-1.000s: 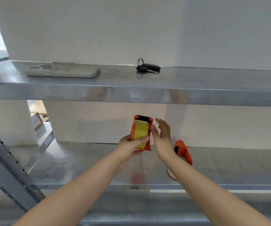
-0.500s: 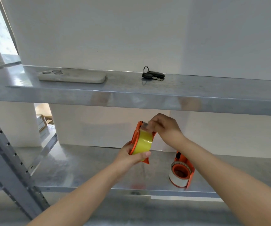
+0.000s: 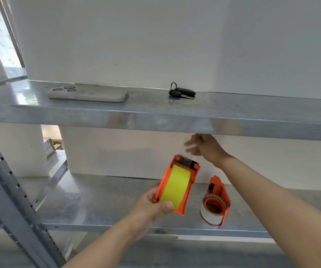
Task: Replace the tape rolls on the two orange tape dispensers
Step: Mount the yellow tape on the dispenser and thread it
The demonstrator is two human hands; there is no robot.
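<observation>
Two metal shelves; on the upper shelf (image 3: 155, 117) lie a phone (image 3: 87, 94) and keys (image 3: 182, 92). Left hand (image 3: 152, 206) clamps the orange dispenser (image 3: 189, 182) with its yellow roll (image 3: 175, 187) above the lower shelf (image 3: 97, 200). Right hand (image 3: 207, 147) pinches a clear tape strip (image 3: 186, 149) (blurred). Beside it a second dispenser (image 3: 218, 190) rests on that shelf.

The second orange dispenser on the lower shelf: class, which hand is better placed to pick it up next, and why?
Probably the right hand. It pinches only the clear tape end and is on the same side as the second dispenser, which lies below its forearm. The left hand grips the yellow-roll dispenser.
</observation>
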